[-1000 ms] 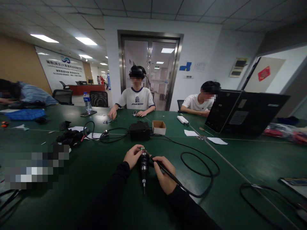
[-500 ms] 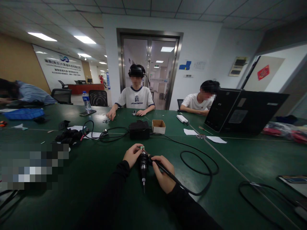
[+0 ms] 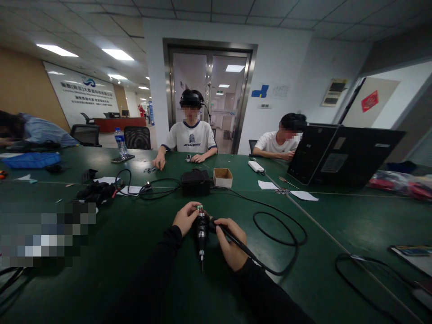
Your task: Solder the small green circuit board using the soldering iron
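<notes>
A black electric screwdriver [image 3: 201, 231] lies on the green table with its thin metal bit pointing toward me. Its far end is open, and a small green circuit board [image 3: 200, 208] sticks out there beside reddish parts. My left hand [image 3: 185, 218] is closed at that end, fingertips pinching the board. To the right of the screwdriver, my right hand [image 3: 232, 243] is closed around a thick black cable [image 3: 241, 247]. The cable's end reaches the screwdriver's side near its far end; whether it is joined there I cannot make out.
Beyond my hands stand a black power box [image 3: 195, 182] and a small open cardboard box [image 3: 222, 177]. Cable loops [image 3: 280, 243] lie to the right. A large black computer case [image 3: 344, 155] stands at the back right. Two people sit across the table; a bottle [image 3: 120, 143] stands at the left.
My hands and the screwdriver hold almost the same position. The view has shifted slightly, and the hand of the person opposite has moved a little to the right.
</notes>
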The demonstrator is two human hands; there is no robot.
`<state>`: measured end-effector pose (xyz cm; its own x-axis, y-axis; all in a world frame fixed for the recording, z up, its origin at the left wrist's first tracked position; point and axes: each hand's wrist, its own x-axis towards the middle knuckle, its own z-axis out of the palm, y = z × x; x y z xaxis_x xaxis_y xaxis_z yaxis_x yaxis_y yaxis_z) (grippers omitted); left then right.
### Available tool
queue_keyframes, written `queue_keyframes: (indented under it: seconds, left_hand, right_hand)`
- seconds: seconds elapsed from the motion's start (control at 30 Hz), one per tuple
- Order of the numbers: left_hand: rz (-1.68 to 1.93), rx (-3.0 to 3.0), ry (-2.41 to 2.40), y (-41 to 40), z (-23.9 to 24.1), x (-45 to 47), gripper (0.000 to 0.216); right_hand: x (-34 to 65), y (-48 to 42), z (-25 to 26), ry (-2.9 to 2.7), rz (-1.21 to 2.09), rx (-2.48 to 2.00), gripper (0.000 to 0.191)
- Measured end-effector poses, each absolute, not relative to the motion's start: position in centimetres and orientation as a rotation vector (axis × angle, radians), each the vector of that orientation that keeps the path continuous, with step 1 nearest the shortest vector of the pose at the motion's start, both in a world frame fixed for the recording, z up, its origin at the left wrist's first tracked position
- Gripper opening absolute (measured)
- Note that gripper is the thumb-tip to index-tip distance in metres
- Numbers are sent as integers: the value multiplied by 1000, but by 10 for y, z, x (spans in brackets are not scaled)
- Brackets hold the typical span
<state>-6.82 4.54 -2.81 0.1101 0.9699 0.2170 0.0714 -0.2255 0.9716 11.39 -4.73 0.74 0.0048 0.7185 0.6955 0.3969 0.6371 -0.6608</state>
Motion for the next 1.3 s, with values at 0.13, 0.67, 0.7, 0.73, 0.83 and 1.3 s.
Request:
queue_keyframes:
  seconds: [0.13,0.67,0.7,0.73,0.83,1.3]
  left_hand:
    - [1244,1491,1102,45,-28,-69,28]
    - [1279,1481,1083,47,-29,-68,29]
    - [1282,1481,1086,48,-30,-67,30]
    - [1283,1482,1089,48,-31,-67,30]
    - [1281,1489,1098,48,-30,-67,31]
    - [1255,1505,1100,48,-30,-69,27]
  right_hand:
    - [115,-47,7,-1624,324,-944,13]
    - [114,-46,4,-1610,326,-946,12]
    - [114,-46,5,-1613,321,-943,12]
    - [114,-46,5,-1616,317,-940,12]
    - [114,-47,6,-1623,314,-932,12]
    - [115,-47,6,-1607,328,-950,12]
